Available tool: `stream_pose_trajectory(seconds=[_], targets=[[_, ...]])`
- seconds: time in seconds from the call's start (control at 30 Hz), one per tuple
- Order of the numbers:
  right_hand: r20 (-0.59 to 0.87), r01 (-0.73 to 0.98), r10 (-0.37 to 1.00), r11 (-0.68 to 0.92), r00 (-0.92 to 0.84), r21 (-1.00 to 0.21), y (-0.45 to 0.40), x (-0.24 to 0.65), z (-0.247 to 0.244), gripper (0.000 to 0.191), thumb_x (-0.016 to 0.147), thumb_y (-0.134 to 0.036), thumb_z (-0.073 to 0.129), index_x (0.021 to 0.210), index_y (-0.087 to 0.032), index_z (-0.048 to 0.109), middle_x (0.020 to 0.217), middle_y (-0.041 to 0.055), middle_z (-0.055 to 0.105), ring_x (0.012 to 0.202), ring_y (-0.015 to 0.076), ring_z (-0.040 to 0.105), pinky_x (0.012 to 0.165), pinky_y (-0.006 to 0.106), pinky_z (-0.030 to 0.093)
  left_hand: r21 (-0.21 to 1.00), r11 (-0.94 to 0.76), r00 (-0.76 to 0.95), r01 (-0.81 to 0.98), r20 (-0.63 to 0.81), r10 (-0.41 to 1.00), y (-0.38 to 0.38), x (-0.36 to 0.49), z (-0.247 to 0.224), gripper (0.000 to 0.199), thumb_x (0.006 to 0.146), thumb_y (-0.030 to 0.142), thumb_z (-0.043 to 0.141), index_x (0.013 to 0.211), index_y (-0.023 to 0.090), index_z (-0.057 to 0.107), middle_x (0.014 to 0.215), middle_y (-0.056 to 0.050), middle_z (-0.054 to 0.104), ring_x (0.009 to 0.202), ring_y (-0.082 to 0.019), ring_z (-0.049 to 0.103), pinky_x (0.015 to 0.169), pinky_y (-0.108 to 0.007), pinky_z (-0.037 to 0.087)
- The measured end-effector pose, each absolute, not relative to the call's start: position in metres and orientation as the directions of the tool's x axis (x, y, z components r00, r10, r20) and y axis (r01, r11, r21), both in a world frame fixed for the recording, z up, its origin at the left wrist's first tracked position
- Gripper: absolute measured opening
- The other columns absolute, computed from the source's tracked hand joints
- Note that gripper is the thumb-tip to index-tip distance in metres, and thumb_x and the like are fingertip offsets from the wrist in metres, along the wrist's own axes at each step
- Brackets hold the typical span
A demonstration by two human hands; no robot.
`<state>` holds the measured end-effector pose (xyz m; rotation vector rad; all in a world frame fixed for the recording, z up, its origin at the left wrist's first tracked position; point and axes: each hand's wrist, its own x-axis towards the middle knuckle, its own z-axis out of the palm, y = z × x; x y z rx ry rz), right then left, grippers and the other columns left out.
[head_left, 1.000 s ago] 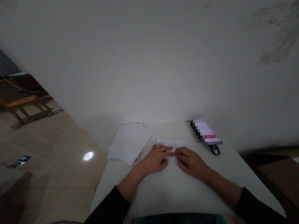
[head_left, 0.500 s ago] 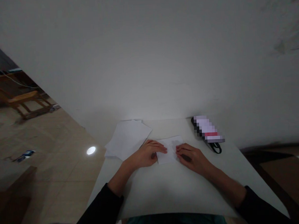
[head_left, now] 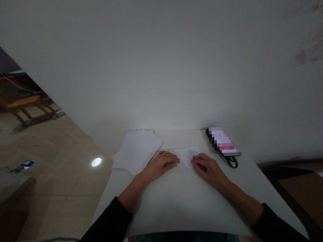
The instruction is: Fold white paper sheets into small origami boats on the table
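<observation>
A folded sheet of white paper (head_left: 185, 156) lies just ahead of both hands, its long axis running side to side. The fingers (head_left: 173, 159) of the left hand (head_left: 162, 166) and right hand (head_left: 208, 169) press flat on it, not pinching, and neither hand is clearly nearer. A loose stack of paper (head_left: 136, 150) lies beyond the left hand on the white surface (head_left: 181, 209).

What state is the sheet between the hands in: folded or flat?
The sheet looks folded: its edges slant to a point between the left hand and right hand.

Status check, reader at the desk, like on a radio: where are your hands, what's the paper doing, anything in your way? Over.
Left hand and right hand flat on folded white paper. Paper stack to the left, pixelated dark object to the right, neither blocking. Over.
</observation>
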<state>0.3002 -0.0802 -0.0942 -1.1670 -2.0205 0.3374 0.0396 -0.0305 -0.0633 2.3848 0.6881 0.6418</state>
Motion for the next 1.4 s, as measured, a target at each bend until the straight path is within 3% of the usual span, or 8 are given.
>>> stream_pose_trajectory(seconds=[0.17,0.4,0.67,0.93,1.4], targets=[[0.507,0.613,0.807,0.573,-0.305,-0.544,-0.080,0.299,-0.098,0.020,0.091,-0.021,0.054,0.097,-0.020,0.073,0.095,0.0102,0.068,0.095,0.0221,0.065,0.085,0.038,0.056,0.638,-0.697,0.754,0.327,0.269,0.599,-0.036,0.050,-0.064,0.024,0.098,0.033,0.048,0.107,0.023,0.067,0.108,-0.003,0.071,0.106,-0.016,0.061,0.100,-0.032,0.038],[0.481,0.562,0.778,0.626,-0.404,-0.541,-0.085,0.292,-0.095,0.023,0.091,-0.018,0.054,0.105,-0.022,0.071,0.101,0.0102,0.065,0.099,0.0218,0.063,0.086,0.037,0.055,0.704,-0.519,0.537,0.484,0.229,0.812,-0.034,0.066,-0.072,0.028,0.093,0.038,0.054,0.082,0.016,0.068,0.079,-0.004,0.066,0.079,-0.017,0.059,0.077,-0.028,0.045],[0.466,0.568,0.770,0.636,-0.436,-0.522,-0.089,0.283,-0.088,0.025,0.090,-0.014,0.053,0.108,-0.020,0.070,0.101,0.0102,0.066,0.097,0.0223,0.062,0.083,0.036,0.055,0.787,-0.414,0.413,0.458,0.224,0.883,-0.030,0.071,-0.077,0.016,0.085,0.030,0.067,0.078,0.017,0.072,0.088,-0.005,0.066,0.081,-0.017,0.062,0.077,-0.027,0.047],[0.452,0.590,0.764,0.644,-0.461,-0.487,-0.091,0.281,-0.087,0.027,0.089,-0.013,0.054,0.110,-0.019,0.069,0.105,0.0101,0.067,0.099,0.0230,0.061,0.084,0.038,0.055,0.814,-0.318,0.314,0.486,0.177,0.933,-0.025,0.073,-0.077,0.012,0.070,0.025,0.080,0.071,0.017,0.071,0.082,-0.003,0.065,0.075,-0.015,0.063,0.071,-0.027,0.048],[0.466,0.614,0.739,0.668,-0.486,-0.421,-0.093,0.278,-0.084,0.027,0.089,-0.015,0.053,0.111,-0.019,0.068,0.103,0.0101,0.067,0.097,0.0228,0.061,0.083,0.038,0.056,0.792,-0.269,0.291,0.548,0.122,0.949,-0.018,0.077,-0.074,0.016,0.067,0.028,0.081,0.070,0.016,0.070,0.077,-0.002,0.062,0.070,-0.014,0.059,0.065,-0.026,0.045]])
